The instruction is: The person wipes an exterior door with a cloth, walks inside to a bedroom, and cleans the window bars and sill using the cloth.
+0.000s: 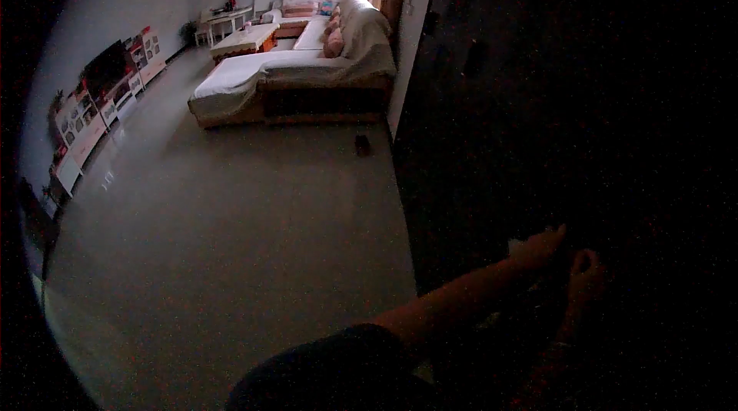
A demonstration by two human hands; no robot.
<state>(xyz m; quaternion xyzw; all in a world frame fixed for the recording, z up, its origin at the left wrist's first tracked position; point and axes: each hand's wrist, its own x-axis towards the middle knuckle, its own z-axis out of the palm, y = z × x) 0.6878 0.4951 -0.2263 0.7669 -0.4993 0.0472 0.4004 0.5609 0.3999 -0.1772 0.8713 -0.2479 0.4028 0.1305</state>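
My left hand point(540, 248) reaches out to the right from a dark sleeve, deep in shadow. Its fingers look closed, and a small pale patch point(516, 246) shows at its edge, too dim to name. Close beside it, slightly lower, is my right hand point(587, 279), its fingers curled round in a pinch. Whatever either hand grips is lost in the dark. Faint light spots lie below the left forearm, and I cannot tell what they are.
Behind stands a covered sofa point(307, 69) with pillows. A coffee table point(244, 39) is beyond it. Along the left wall run a television point(105, 71) and white cabinets point(83, 146). A small dark object point(362, 146) lies on the tiled floor point(254, 234). The right side is nearly black.
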